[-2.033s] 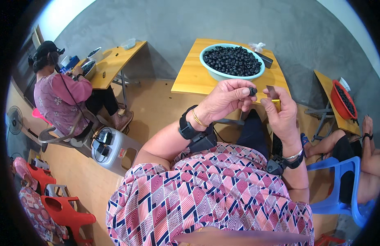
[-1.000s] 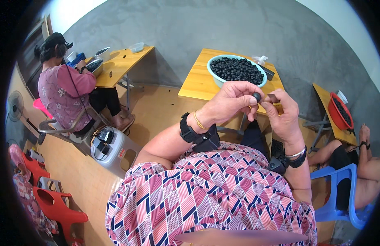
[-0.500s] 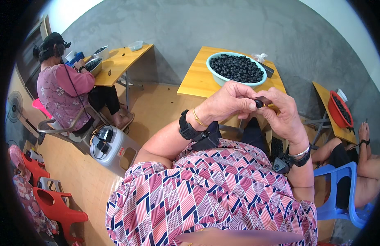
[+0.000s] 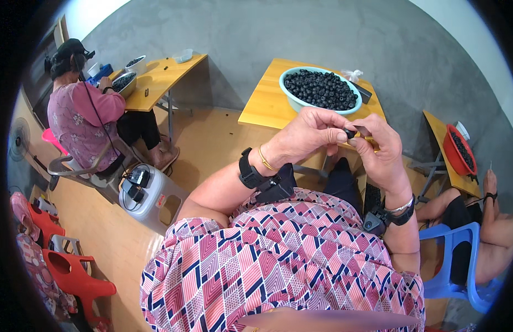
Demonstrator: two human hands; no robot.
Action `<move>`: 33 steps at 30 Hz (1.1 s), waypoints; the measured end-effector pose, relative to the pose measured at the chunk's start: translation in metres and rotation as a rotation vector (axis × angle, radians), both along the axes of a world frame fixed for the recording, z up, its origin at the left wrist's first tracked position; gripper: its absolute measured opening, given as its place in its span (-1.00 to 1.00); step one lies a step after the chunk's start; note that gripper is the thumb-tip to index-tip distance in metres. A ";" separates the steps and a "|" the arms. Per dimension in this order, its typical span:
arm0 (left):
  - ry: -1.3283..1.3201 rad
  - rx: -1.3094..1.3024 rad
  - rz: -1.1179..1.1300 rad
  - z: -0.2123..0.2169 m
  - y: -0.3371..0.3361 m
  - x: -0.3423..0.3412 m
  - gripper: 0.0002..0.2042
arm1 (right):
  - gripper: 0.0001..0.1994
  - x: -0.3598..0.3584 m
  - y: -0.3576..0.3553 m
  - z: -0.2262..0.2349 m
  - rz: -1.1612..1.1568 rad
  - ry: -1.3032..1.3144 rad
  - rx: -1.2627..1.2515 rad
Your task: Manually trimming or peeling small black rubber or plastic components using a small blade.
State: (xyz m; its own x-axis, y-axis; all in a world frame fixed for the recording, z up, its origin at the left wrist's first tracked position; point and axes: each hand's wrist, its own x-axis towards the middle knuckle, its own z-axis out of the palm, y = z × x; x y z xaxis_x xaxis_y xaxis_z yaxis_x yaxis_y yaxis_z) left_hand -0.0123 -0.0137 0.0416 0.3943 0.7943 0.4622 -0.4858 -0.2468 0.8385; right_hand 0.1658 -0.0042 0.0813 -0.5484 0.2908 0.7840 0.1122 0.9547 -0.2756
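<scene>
My left hand (image 4: 312,131) is closed, pinching a small round black part (image 4: 350,133) between thumb and forefinger. Right beside it, my right hand (image 4: 385,148) grips a thin flat dark piece (image 4: 360,130) that looks like a small blade; its far edge is at the black part. Both hands are held up in front of my body, just short of the yellow table (image 4: 262,102). Beyond them on that table stands a light-blue basin (image 4: 289,99) heaped with many black ring-shaped parts (image 4: 321,88).
A dark box (image 4: 365,95) and a clear plastic bag (image 4: 353,74) lie behind the basin. At left a person (image 4: 85,116) works at another table (image 4: 157,88). A red basin (image 4: 460,149) and a person beside a blue chair (image 4: 450,254) are at right. A white plastic container (image 4: 157,199) stands on the floor.
My hands stay close together, with the thin dark piece shifted slightly right off the black part. The whole view has moved a little.
</scene>
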 end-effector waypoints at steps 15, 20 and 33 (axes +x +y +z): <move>-0.129 0.001 0.005 -0.010 -0.001 0.005 -0.80 | -0.82 -0.009 0.002 -0.015 -0.024 0.122 0.121; -0.233 -0.090 -0.072 -0.010 -0.005 0.008 -0.79 | -0.76 -0.012 0.003 -0.019 -0.054 0.125 0.291; -0.246 -0.057 -0.166 -0.018 0.004 0.005 -0.78 | -0.72 -0.009 0.000 -0.021 -0.089 0.045 0.190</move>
